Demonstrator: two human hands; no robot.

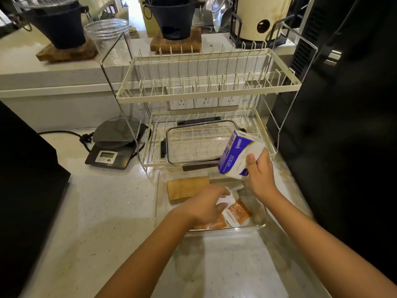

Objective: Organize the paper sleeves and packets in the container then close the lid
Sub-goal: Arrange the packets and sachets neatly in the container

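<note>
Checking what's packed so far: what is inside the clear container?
Inside the container: a stack of brown paper sleeves and orange packets. The left hand reaches in and covers whatever lies under it.

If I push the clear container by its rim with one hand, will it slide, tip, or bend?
The container probably slides rather than tips: it is low, wide and flat on the smooth counter. Its thick clear walls look rigid, perhaps glass, so likely heavy and breakable. The left hand inside it would steady it.
</note>
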